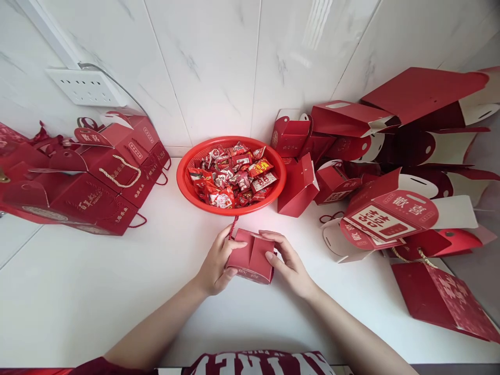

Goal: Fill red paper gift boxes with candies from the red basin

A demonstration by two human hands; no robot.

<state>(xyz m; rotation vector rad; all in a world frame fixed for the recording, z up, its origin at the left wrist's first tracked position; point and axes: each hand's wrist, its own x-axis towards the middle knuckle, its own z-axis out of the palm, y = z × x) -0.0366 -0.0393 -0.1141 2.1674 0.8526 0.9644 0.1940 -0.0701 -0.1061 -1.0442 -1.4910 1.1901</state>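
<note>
A small red paper gift box (251, 255) sits between my hands in front of the basket. On its left side, the fingers and thumb of my left hand (219, 260) grip it, beside a twisted red cord (233, 227). From the right, my right hand (289, 265) holds it, the thumb on the top near the middle seam and the fingers along the far edge. Whether anything is inside the box I cannot see. Just beyond it stands a red oval plastic basket (230, 210) with wrapped candies (238, 174).
Several red gift boxes (105, 192) with cord handles stand together at the left. Many more boxes (347, 117) with raised flaps crowd the right side. A power strip (84, 86) is on the tiled wall (219, 67) behind the white tabletop (175, 250).
</note>
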